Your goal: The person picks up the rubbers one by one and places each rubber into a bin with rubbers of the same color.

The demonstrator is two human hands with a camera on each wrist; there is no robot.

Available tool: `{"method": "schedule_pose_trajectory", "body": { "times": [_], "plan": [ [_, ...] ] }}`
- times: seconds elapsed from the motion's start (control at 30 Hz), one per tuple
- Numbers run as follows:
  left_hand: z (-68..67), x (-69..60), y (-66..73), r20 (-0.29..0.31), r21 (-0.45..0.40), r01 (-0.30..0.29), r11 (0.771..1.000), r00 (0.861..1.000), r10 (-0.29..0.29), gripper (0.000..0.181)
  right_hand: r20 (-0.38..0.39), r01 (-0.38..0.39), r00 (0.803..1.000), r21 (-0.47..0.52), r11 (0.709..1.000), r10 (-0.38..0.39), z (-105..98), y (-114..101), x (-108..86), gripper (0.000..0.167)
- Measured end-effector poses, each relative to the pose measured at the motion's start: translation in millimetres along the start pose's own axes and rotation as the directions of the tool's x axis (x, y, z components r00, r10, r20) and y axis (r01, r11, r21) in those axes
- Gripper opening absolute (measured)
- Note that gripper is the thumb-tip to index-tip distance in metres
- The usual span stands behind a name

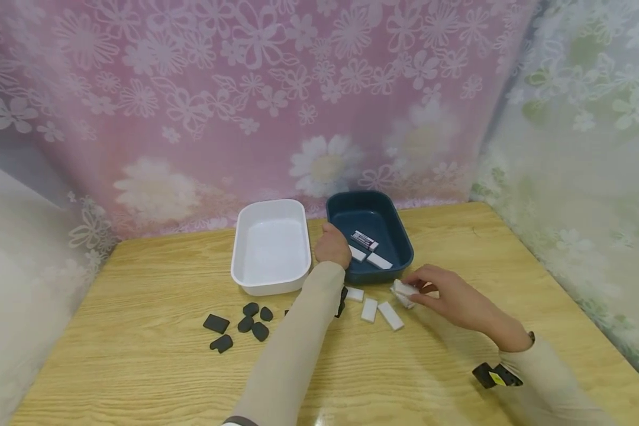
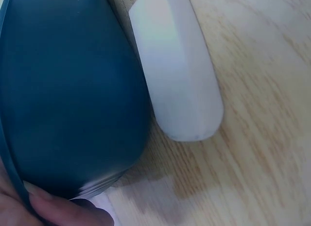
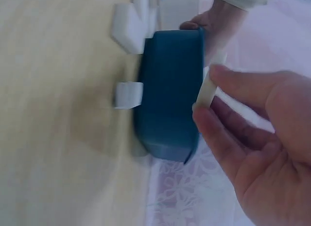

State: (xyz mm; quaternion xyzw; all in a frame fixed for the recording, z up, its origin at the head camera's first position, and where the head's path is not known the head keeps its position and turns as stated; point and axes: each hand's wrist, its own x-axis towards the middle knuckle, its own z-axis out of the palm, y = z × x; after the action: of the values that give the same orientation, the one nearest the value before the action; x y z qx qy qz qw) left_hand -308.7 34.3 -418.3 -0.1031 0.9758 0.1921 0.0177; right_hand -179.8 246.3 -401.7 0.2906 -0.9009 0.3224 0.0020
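Pinching a white block [image 3: 208, 90] between thumb and fingers, the right hand [image 1: 455, 299] across from me holds it just outside the near right corner of a blue tray [image 1: 373, 277], while the left hand [image 1: 332, 245] grips that tray's left rim, its fingers pressed on both sides of the edge. Three white pieces lie inside the tray, one in a printed sleeve [image 1: 364, 241], and more white blocks [image 1: 391, 316] rest on the wooden surface [image 1: 138, 355] before it. To the left stands a white tray [image 1: 271, 254], with dark pieces [image 1: 215, 323] scattered nearer the person.
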Motion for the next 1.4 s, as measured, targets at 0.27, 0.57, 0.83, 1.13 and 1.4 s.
{"method": "schedule_pose_trajectory", "body": {
  "times": [0.27,0.57,0.83,1.13,1.4],
  "plan": [
    [2.0,0.6,2.8,-0.032,-0.006,0.031,0.999,0.999,-0.031,0.032,-0.109,-0.060,0.992,-0.016,0.998,0.058,-10.2,-3.6,32.1,0.023],
    [1.5,-0.7,3.3,-0.046,-0.007,0.037,0.999,0.998,-0.038,0.029,-0.085,-0.145,0.986,-0.037,0.989,0.142,-8.8,18.8,82.4,0.026],
    [2.4,1.3,1.4,-0.033,0.004,0.039,0.999,0.999,-0.039,0.032,-0.041,-0.122,0.992,-0.062,0.991,0.119,-11.1,41.6,122.1,0.024],
    [3.3,0.9,1.8,-0.036,0.006,0.042,0.999,0.998,-0.042,0.030,-0.002,-0.098,0.995,-0.176,0.979,0.099,-2.1,54.9,146.3,0.021],
    [2.0,0.5,1.4,-0.052,0.008,0.026,1.000,0.998,-0.026,0.028,0.016,-0.108,0.993,-0.295,0.949,0.118,0.9,60.0,157.6,0.018]
  ]
}}
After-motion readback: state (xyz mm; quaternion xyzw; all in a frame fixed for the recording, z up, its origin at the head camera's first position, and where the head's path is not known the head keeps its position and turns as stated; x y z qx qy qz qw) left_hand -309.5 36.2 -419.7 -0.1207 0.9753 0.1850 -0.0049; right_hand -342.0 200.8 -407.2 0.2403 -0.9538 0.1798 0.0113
